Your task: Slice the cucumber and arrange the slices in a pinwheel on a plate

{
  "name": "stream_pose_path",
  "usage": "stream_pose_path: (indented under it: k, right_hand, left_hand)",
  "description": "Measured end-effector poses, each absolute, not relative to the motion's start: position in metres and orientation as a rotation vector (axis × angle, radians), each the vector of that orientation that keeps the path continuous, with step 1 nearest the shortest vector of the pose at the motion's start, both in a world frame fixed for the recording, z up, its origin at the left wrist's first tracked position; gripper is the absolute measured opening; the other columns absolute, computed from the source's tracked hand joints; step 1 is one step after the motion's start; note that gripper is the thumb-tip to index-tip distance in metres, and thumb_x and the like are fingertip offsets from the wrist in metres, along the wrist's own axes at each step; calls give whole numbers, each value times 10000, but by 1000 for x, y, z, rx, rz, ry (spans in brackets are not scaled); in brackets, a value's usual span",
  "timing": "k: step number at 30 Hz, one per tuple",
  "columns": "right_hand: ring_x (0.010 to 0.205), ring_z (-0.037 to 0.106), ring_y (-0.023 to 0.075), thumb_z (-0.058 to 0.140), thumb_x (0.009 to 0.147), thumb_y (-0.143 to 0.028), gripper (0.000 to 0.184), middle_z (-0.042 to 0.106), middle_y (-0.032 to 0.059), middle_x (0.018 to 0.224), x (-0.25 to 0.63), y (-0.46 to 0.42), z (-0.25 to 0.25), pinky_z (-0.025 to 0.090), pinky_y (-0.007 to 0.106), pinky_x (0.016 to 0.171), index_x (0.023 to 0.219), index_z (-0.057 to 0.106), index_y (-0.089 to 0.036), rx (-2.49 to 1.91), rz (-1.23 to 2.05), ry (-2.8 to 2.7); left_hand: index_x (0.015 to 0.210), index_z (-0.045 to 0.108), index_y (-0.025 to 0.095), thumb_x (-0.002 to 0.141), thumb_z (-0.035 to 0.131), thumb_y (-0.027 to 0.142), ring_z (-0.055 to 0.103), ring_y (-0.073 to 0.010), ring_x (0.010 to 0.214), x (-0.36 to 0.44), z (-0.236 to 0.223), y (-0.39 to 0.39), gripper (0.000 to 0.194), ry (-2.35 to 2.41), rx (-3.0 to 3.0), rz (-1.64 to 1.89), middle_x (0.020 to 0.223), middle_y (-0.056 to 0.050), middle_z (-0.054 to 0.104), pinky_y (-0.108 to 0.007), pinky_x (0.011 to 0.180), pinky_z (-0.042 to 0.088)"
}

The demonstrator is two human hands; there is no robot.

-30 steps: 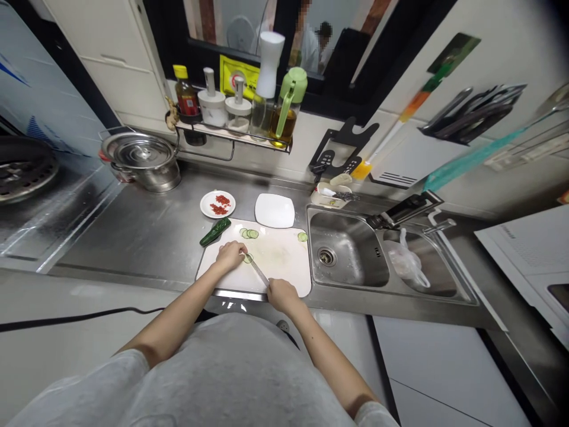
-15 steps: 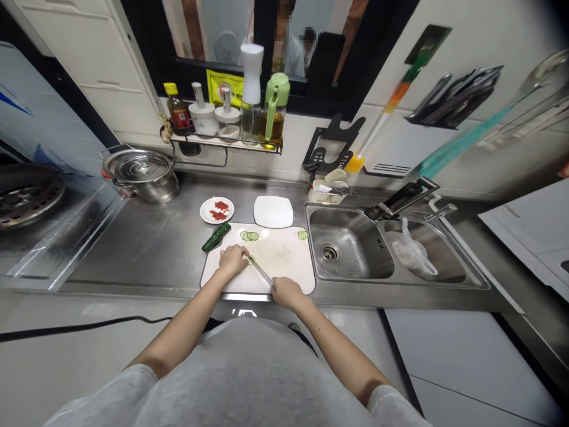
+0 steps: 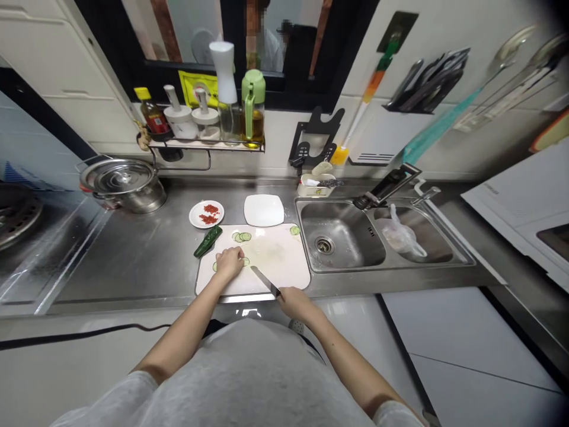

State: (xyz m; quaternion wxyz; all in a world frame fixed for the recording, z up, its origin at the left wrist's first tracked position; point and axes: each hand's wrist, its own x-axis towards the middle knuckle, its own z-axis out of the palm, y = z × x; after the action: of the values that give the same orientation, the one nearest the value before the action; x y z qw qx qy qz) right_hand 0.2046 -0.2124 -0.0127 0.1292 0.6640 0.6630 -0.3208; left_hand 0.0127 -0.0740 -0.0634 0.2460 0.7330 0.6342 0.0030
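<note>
My left hand point(image 3: 230, 263) is low over the white cutting board point(image 3: 284, 273), its fingers curled and pressed onto cucumber slices. A cucumber slice point(image 3: 246, 261) shows at its fingertips, and another pokes out on its left; the rest are covered by the hand. In my right hand point(image 3: 297, 303) is the handle of a knife point(image 3: 265, 280), its blade slanting up-left over the board, apart from the slices. A row of overlapping cucumber slices point(image 3: 242, 236) lies near the board's far edge. A dark green cucumber piece point(image 3: 208, 241) rests across the board's left corner.
Behind the board are a plate point(image 3: 194, 214) of chopped red bits and a white square plate point(image 3: 264, 210). The double sink point(image 3: 340, 237) is to the right, with a plastic bag point(image 3: 400, 237) inside. A lidded pot point(image 3: 144, 196) stands left, below the bottle rack point(image 3: 208, 146).
The knife has drawn back from the slice, down and right, with my right hand. My left hand has shifted slightly left on the board. The camera view has turned a little.
</note>
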Motion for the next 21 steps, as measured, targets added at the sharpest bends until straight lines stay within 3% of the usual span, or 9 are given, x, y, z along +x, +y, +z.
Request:
stream_pose_path:
  k: [10,21]
  right_hand:
    - [755,594,172,421,862,-211,240,681,84,857,224,-207,-10,298,239,595,898,649,-148,1930,-1144,1945]
    - [793,591,182,455,881,-261,231,677,72,822,223,-191,-7,307,243,641,880,658,-150,1898,-1206,1913]
  left_hand:
    - [881,638,247,770,615,348,620,-159,825,-23,-52,-82,152,1734,1756,250,832,30,695,-323,854,351]
    - [966,657,264,760,587,247,596,-212,975,-74,-74,-81,218,1910,1827,203,1013,-22,676,-329,834,401]
